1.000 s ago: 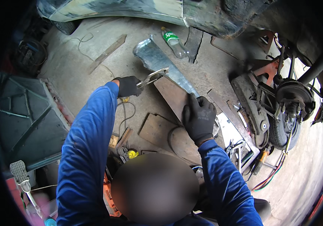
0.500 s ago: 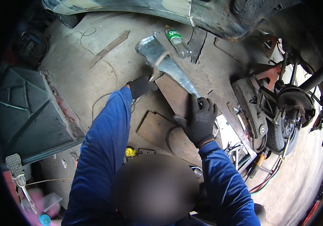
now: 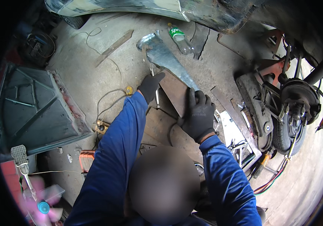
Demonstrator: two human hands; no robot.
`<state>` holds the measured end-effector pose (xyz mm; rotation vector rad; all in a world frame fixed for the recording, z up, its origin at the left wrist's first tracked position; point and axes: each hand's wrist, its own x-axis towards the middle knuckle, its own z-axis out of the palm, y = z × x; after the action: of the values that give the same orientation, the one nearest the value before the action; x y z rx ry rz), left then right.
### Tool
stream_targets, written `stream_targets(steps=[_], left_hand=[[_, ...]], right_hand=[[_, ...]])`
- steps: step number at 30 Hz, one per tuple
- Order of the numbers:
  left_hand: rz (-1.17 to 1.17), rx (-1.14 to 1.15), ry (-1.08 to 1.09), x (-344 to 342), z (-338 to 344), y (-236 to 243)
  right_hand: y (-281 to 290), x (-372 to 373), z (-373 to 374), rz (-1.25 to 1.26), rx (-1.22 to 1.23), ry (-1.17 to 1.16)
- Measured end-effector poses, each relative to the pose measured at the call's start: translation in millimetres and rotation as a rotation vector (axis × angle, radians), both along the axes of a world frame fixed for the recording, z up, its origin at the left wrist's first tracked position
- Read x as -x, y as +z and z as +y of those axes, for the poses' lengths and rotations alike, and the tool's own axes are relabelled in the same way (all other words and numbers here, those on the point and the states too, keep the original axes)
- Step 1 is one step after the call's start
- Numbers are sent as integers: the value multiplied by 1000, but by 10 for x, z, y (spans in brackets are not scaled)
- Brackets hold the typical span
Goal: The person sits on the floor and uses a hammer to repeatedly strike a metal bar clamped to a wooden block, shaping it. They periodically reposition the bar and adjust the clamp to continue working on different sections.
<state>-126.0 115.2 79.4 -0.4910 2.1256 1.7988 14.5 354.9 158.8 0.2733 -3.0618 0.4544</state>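
Observation:
My left hand (image 3: 151, 87), in a dark glove, is closed round what looks like a locking C-clamp (image 3: 153, 69). Its curved jaw end points away from me, over the shiny sheet-metal piece (image 3: 169, 56), and its chrome end sticks out below my fingers. Beside that hand lies a brown tapered flat plate (image 3: 173, 90), overlapping the near edge of the sheet metal. My gloved right hand (image 3: 199, 115) grips the plate's right end, thumb on the near side and fingers toward the far side. Whether the jaws touch the sheet metal, I cannot tell.
Beyond the sheet metal lies a green-labelled plastic bottle (image 3: 180, 37). Brown boards (image 3: 157, 120) lie nearer me. A dark panel (image 3: 26, 105) and a spinning pink fan (image 3: 43, 207) are at left. A brake hub (image 3: 295, 100) and wheel stand at right, under a car body (image 3: 131, 9).
My left hand has moved right, closer to the plate, and the clamp has swung more upright with its jaw end leftward. The right hand still grips the plate. The view has shifted slightly.

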Motion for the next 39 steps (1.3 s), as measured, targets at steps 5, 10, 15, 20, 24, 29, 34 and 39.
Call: stream_targets(steps=[5, 10, 15, 20, 24, 29, 34, 39], left_hand=[[23, -14, 39, -417, -11, 29], [71, 63, 41, -1310, 220, 63], [57, 295, -214, -1761, 250, 175], [86, 330, -506, -1792, -28, 382], [90, 393, -665, -1608, -296, 458], [112, 485, -758, -1389, -420, 384], [128, 528, -879, -1263, -524, 322], [206, 476, -943, -1208, -493, 283]], right_hand=[[11, -26, 331, 25, 30, 144], [79, -173, 874, 106, 64, 374], [134, -519, 1081, 7, 1, 399], [101, -657, 1119, -8, -27, 368], [50, -633, 1141, 30, -5, 358], [28, -649, 1134, 22, -50, 352], [22, -656, 1121, 30, -54, 349], [13, -660, 1127, 11, -49, 353]])
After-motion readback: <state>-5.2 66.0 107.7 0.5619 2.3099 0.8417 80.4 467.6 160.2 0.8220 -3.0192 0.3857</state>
